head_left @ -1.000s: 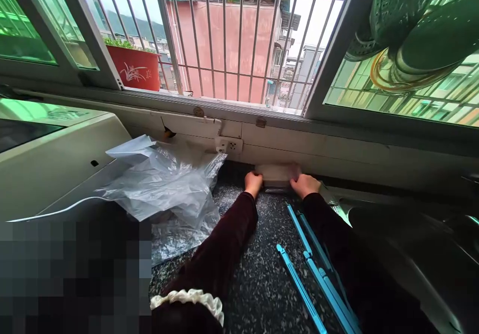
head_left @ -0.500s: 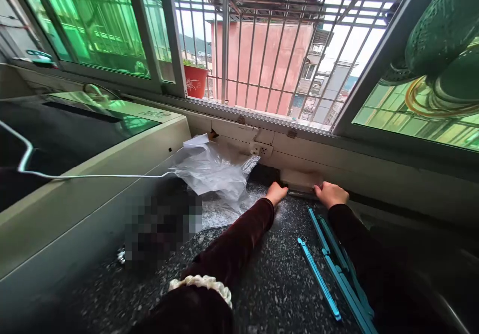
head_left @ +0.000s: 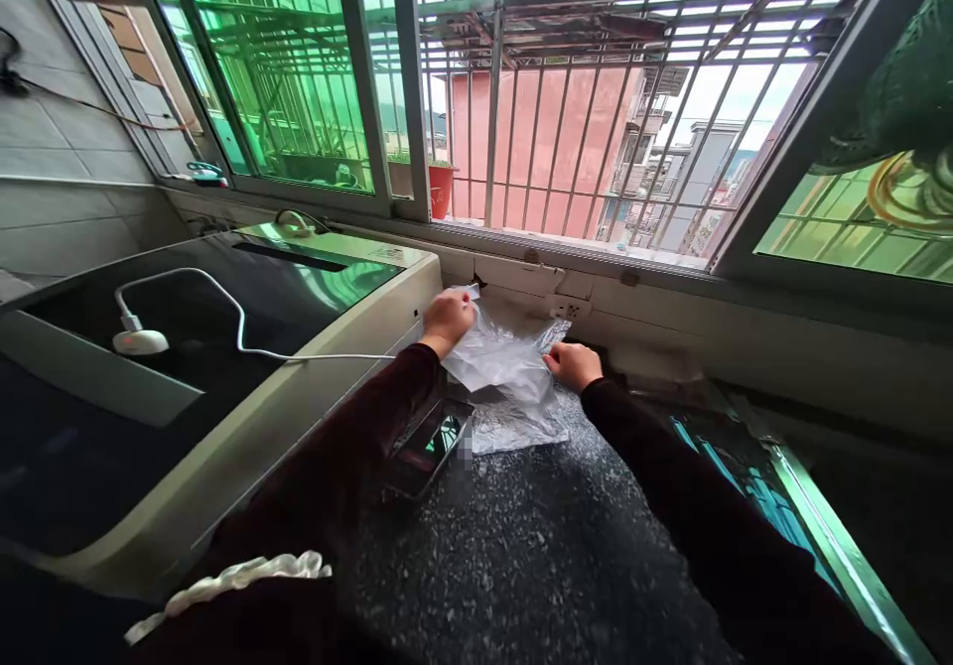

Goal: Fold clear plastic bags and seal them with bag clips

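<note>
Crumpled clear plastic bags lie on the speckled dark counter, against the back wall. At their upper left edge my left hand is closed, fingers curled round the plastic beside a white corner. My right hand pinches the bags' right edge, its fingertips partly hidden. Below my left forearm lies a dark phone with a reflective screen. Several light blue plastic strips rest at the right, partly covered by my right sleeve.
A washing machine stands at the left, with a white charger and its cable on top. A wall socket sits behind the bags, below the barred window. Outside stands a red flower pot.
Both hands have left the flat brownish item by the wall and moved left onto the plastic bags. The view has turned left, and the phone shows now.
</note>
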A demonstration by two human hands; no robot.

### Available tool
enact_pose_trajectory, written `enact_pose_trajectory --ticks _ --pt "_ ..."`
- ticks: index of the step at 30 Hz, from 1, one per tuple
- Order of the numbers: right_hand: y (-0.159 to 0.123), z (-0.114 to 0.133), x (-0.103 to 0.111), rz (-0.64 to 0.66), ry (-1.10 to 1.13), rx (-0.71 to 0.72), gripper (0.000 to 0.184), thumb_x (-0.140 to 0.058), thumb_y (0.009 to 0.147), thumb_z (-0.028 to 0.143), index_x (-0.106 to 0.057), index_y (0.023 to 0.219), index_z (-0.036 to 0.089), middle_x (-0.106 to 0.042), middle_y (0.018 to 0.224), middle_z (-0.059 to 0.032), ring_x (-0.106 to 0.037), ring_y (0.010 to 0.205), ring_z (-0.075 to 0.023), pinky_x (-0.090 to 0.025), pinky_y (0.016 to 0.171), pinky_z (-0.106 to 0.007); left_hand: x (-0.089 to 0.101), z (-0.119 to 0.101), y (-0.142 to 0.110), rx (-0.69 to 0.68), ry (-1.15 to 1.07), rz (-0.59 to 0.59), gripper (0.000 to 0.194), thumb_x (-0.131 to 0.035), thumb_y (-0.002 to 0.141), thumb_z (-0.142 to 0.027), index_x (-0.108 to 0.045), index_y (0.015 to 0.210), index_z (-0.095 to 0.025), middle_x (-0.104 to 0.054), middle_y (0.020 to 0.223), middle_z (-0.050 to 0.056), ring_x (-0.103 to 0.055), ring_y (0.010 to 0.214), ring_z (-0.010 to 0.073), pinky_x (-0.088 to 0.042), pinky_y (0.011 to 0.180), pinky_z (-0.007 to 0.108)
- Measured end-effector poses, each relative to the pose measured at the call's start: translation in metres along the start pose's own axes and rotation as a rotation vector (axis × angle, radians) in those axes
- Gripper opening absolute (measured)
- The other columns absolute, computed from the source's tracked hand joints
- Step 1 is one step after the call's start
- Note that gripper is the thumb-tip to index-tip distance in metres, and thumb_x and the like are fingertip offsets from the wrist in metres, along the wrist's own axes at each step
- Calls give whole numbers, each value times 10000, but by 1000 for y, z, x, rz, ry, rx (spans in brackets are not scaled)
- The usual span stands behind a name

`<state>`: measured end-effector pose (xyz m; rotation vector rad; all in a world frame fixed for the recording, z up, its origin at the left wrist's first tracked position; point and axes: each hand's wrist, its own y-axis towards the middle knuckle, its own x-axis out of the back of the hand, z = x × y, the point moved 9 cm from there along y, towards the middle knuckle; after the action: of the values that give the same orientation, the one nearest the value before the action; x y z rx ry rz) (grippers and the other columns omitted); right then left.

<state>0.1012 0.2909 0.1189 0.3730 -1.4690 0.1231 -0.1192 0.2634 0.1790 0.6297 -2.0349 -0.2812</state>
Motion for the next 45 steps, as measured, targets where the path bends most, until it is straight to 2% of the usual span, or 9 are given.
enact_pose_trajectory --ticks 5,9,12,19,25,30,35,41,45 --pt "35 71 -6 -28 44 80 256 -466 849 365 -658 907 206 -692 956 -74 -625 913 -194 -415 704 -249 8 41 35 72 153 -6 295 -579 785 -342 -634 942 -97 -616 1032 191 -557 996 326 -424 799 376" --pt "59 101 -11 -76 58 46 294 -484 840 397 -610 1010 194 -664 1023 -94 -623 914 -206 -427 711 -272 -14 36 42 88 189 49 173 -571 763 -257 -673 824 -133 -658 948 158 -598 929 301 -445 737 342" --pt "67 109 -9 -128 76 7 362 -485 830 434 -576 1059 168 -640 1038 -124 -620 901 -226 -428 686 -291 -10 24 38 40 175 1 188 -490 804 -226 -668 809 -165 -664 926 115 -607 906 252 -440 712 305" --pt "41 75 44 -358 128 5 237 -418 850 262 -619 960 198 -617 992 -79 -585 871 -195 -370 690 -277 61 -13 -2 -257 -336 -424 187 -505 808 -240 -565 652 -157 -567 690 36 -552 630 131 -445 607 243" --pt "-65 24 120 -954 34 238 132 -514 800 228 -639 769 200 -607 701 -24 -534 695 -162 -331 657 -278 78 -23 -69 -252 -897 -561 157 -514 825 -311 -499 741 -179 -509 665 -29 -537 527 74 -452 497 189" --pt "-188 -6 138 -1186 -176 405 69 -582 777 172 -595 796 236 -599 669 18 -512 644 -142 -334 661 -293 57 -25 -145 -99 -1222 -433 191 -544 820 -373 -503 832 -187 -598 736 -11 -604 588 99 -504 554 225" --pt "-274 -33 124 -1150 -326 428 162 -615 761 160 -572 876 266 -587 679 6 -519 663 -162 -354 678 -320 15 -9 -219 68 -1348 -188 185 -633 758 -341 -550 796 -180 -645 845 15 -587 562 92 -491 544 229" --pt "-333 -52 61 -804 -247 546 182 -588 790 118 -616 901 258 -631 735 8 -549 725 -138 -409 757 -297 -35 28 -296 350 -1162 272 240 -675 694 -380 -614 743 -153 -562 545 -24 -508 505 96 -427 492 204" --pt "-363 -54 28 -570 7 638 178 -603 804 325 -630 957 238 -652 805 -22 -574 769 -153 -454 749 -303 -41 53 -333 504 -991 562 345 -700 627 -456 -610 732 -139 -563 536 -10 -511 492 121 -434 460 233"
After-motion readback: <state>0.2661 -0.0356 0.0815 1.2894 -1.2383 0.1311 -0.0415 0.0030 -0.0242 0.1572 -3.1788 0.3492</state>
